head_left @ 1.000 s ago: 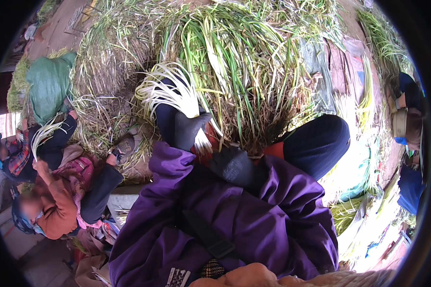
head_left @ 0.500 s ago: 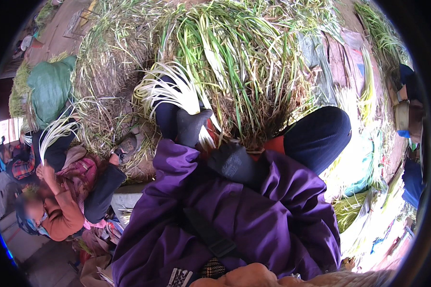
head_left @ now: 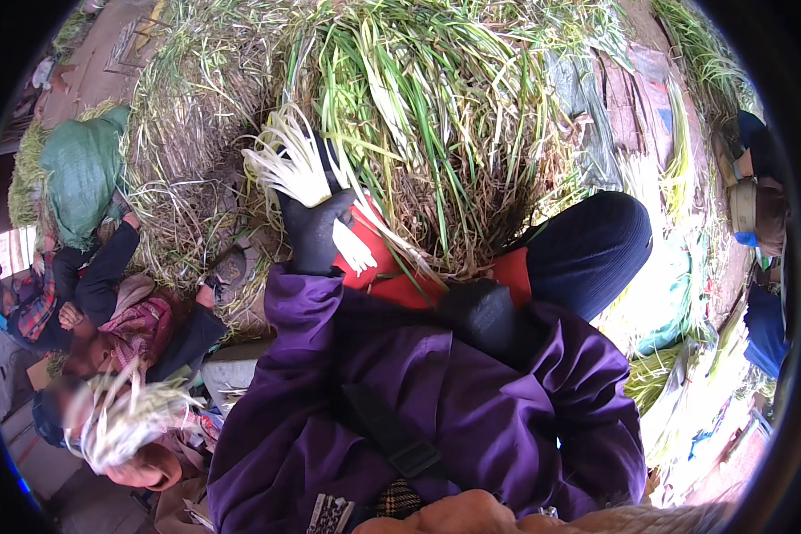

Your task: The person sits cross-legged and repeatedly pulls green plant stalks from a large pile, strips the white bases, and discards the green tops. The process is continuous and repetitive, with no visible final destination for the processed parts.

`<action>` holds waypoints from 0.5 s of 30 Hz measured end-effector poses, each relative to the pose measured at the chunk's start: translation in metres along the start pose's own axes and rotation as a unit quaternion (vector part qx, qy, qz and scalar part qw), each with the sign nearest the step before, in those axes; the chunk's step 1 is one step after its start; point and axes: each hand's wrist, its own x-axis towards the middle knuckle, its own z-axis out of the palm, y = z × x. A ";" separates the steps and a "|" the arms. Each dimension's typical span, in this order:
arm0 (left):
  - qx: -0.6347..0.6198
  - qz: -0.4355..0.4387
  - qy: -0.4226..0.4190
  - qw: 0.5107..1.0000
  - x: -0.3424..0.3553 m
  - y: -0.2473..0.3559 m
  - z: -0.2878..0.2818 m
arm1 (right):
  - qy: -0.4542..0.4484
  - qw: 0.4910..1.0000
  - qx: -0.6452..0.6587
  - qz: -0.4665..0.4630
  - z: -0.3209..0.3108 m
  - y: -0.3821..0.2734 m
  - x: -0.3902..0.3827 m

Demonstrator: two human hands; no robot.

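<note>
My left hand (head_left: 316,230), in a dark glove, is closed round a bunch of pale chives (head_left: 301,173). Their whitish-yellow blades fan out above the fist, and the cut-looking white ends show below it. My right hand (head_left: 482,313), also gloved, is closed low in front of my body. A few thin long chive strands (head_left: 409,258) run from beside the bunch down to its fingers and seem pinched there; its fingertips are partly hidden. Between the hands, a red cloth (head_left: 400,290) lies over my lap.
A large heap of green chives with brown, dry lower parts (head_left: 454,151) stands right in front of my knees. At the left a co-worker (head_left: 138,329) sits with a blurred pale bunch (head_left: 138,418). A green sack (head_left: 82,178) lies behind. Pale chives (head_left: 659,258) lie at the right.
My left hand has moved left with the bunch, and my right hand has drawn apart to the right, uncovering the red cloth. The co-worker's bunch has swung down toward the near side.
</note>
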 end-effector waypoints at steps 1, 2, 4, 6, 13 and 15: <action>-0.009 0.004 -0.004 1.000 0.000 0.001 -0.002 | -0.003 1.000 0.004 0.010 0.000 0.002 -0.002; -0.008 -0.020 0.007 1.000 0.000 0.002 -0.004 | -0.007 1.000 0.007 0.019 0.000 0.005 -0.004; -0.010 -0.036 0.013 0.999 0.002 0.006 -0.009 | -0.015 0.999 0.018 0.030 -0.002 0.006 -0.007; -0.019 -0.037 0.013 0.999 0.002 0.010 -0.016 | -0.025 0.998 0.032 0.042 -0.011 0.005 -0.012; 0.005 -0.065 0.027 0.998 -0.004 0.021 -0.023 | 0.009 0.984 0.140 0.106 -0.095 -0.003 -0.034; 0.005 -0.055 0.020 0.998 -0.008 0.021 -0.018 | 0.056 0.983 0.132 0.112 -0.104 -0.004 -0.018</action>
